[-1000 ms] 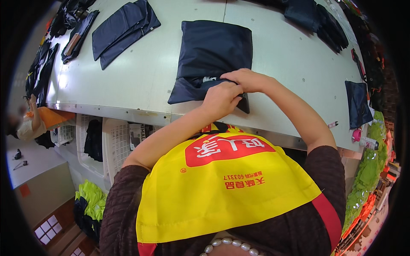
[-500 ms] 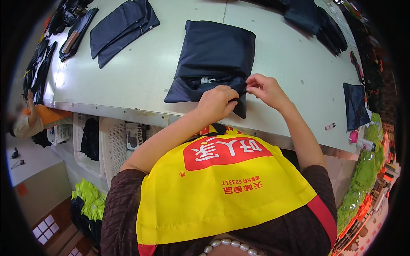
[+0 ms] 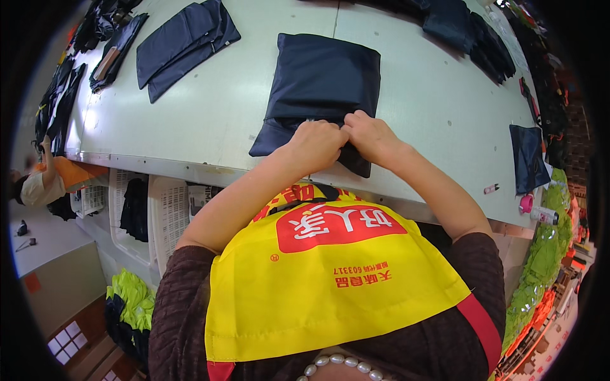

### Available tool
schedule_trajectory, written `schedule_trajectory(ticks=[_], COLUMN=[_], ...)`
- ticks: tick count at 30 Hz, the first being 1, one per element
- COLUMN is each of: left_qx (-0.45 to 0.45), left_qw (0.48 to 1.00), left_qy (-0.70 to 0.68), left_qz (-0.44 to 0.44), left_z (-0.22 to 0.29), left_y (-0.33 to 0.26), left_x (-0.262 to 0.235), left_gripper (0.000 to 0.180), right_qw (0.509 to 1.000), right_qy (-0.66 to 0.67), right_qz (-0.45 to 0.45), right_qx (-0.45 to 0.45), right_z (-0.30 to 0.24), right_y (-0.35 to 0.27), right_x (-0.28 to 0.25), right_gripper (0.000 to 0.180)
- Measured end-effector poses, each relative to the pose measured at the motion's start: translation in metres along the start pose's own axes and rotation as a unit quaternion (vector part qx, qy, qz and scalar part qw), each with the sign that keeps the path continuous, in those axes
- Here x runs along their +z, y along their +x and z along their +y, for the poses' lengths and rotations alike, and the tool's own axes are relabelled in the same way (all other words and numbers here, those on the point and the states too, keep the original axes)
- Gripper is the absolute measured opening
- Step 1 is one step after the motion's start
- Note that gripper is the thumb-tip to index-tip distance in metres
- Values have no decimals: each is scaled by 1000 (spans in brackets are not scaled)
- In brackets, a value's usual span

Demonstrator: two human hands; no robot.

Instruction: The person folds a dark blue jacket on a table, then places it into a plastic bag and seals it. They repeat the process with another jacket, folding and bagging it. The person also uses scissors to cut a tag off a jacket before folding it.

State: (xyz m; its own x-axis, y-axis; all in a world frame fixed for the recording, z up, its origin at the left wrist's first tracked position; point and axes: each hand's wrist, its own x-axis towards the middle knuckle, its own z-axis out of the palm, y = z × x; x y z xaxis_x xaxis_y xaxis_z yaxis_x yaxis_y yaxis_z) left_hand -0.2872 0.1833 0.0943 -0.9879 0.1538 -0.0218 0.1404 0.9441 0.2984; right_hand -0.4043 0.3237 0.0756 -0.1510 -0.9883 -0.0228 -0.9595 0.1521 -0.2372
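A folded dark navy fabric piece (image 3: 323,79), pouch-like, lies flat on the table in front of me. Its near part makes a loose flap with a gap along the fold. My left hand (image 3: 316,146) is closed on the near edge of this fabric, fingers bunched over the gap. Right beside it, the fingers of my right hand (image 3: 373,136) are pinched together at the same edge, the two hands touching or nearly so. Fingertips and whatever lies under them are hidden. One loose corner of the fabric hangs toward the table's front edge.
Folded navy pieces (image 3: 184,44) lie at the far left, a dark stack (image 3: 467,35) at the far right. Another navy piece (image 3: 528,159), a marker (image 3: 491,188) and a bottle (image 3: 543,214) are at right. White baskets (image 3: 166,209) stand below the left edge, near another person (image 3: 47,181).
My right hand has moved left along the near edge to meet my left hand. The whitish bit showing in the gap is now mostly covered.
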Motion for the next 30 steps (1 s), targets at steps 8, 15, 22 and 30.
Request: schedule_trajectory(ticks=[8, 15, 22, 30], left_qx=[160, 45, 18, 82], left_qw=[971, 984, 946, 987], left_qy=[-143, -163, -317, -22], left_qz=[105, 48, 70, 136], left_z=[-39, -35, -34, -14], left_y=[-2, 2, 8, 2], left_x=[46, 54, 51, 23], left_gripper=[17, 17, 21, 14], right_qw=[976, 983, 977, 985], right_qy=[131, -98, -141, -75], right_qz=[114, 18, 33, 155], right_qx=[134, 153, 154, 23], right_z=[22, 8, 5, 4], right_y=[-9, 13, 30, 5], right_x=[9, 11, 14, -4], right_gripper=[17, 19, 10, 10])
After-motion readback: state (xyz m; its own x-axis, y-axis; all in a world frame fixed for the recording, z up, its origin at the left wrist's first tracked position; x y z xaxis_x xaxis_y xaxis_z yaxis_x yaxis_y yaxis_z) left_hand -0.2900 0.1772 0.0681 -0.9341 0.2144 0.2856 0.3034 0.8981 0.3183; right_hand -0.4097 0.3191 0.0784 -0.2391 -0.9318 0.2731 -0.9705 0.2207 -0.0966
